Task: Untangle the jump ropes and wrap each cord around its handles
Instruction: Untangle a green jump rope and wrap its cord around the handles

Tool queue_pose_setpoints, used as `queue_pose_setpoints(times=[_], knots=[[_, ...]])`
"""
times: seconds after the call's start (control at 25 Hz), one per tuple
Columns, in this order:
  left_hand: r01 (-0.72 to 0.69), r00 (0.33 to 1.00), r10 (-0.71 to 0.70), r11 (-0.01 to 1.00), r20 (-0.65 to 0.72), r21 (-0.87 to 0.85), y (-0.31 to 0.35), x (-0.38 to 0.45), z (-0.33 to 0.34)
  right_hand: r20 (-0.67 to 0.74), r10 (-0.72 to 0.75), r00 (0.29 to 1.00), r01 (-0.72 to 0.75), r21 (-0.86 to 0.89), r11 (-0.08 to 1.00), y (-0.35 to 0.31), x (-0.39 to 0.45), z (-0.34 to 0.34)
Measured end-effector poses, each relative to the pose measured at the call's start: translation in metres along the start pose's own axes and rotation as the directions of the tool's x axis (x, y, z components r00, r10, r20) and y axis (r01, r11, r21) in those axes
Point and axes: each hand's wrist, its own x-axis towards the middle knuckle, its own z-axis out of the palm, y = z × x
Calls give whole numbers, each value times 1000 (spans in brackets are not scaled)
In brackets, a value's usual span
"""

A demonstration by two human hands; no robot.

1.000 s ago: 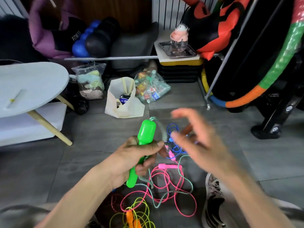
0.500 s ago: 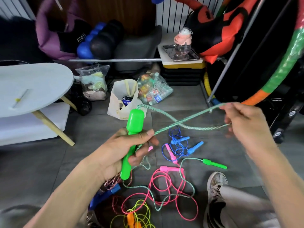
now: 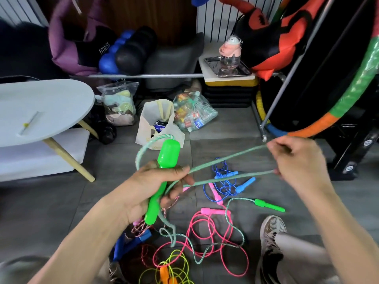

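Left hand (image 3: pixel 149 193) grips the green handle (image 3: pixel 162 181) upright; right hand (image 3: pixel 297 165), blurred, seems to pinch the teal cord (image 3: pixel 225 160), stretched out rightward from the handle, ready for wrapping.

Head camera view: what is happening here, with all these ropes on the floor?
A person is sorting jump ropes. The left hand grips a green handle, and the right hand pinches the teal cord and holds it out in a loop to the right. The other green handle lies on the floor. The pink rope, the blue rope and the yellow rope lie on the floor, not wrapped.
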Motion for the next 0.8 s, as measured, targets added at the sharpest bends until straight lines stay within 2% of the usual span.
queue_pose_setpoints(times=[0.04,0.08,0.12,0.16,0.2,0.24,0.28,0.32,0.36,0.44,0.48,0.56,0.6,0.64,0.68,0.72,0.76,0.8], knots=[[1,1000,-1,1000,-2,-14,0,0,-1,-60,18,998,-26,-127,992,5,3,0],[8,1000,-8,1000,5,-25,-1,0,-1,-35,-18,999,10,-223,975,3,-1,3],[16,1000,-16,1000,18,-27,-1,0,1,54,-84,995,93,-208,974,-2,-11,11],[23,999,-23,999,31,-22,-1,1,3,199,-143,970,156,-53,986,-12,-25,18],[27,999,-26,1000,46,-12,-2,1,4,380,-194,904,113,225,968,-24,-40,25],[28,998,-28,1000,57,-2,-3,2,6,544,-257,799,0,428,904,-35,-56,30],[27,997,-27,1000,68,10,-5,2,7,652,-312,691,-101,515,851,-40,-67,35],[27,997,-29,999,76,24,-6,3,9,691,-345,635,-96,514,853,-40,-71,38],[29,996,-31,999,84,35,-7,2,10,683,-340,647,-15,457,890,-36,-69,35],[38,995,-41,999,92,34,-9,2,11,506,-321,801,214,260,942,-24,-50,27],[47,995,-49,999,88,26,-9,3,11,366,-300,881,255,168,952,-16,-37,21],[58,997,-58,998,60,9,-9,6,9,88,-154,984,138,159,978,-4,-13,7],[53,997,-52,999,49,1,-8,6,8,13,-79,997,75,185,980,0,-6,3],[44,998,-44,999,46,-6,-7,6,7,-1,-45,999,44,195,980,-1,-6,3],[37,998,-36,999,52,-11,-7,6,7,70,-61,996,45,212,976,-3,-11,6],[34,997,-33,999,64,-14,-6,5,9,197,-106,975,43,298,953,-8,-20,13],[28,997,-27,1000,79,-13,-6,5,11,375,-150,915,-23,419,908,-17,-35,19],[18,996,-18,1000,91,-6,-7,4,13,561,-202,803,-144,511,848,-27,-50,25]])
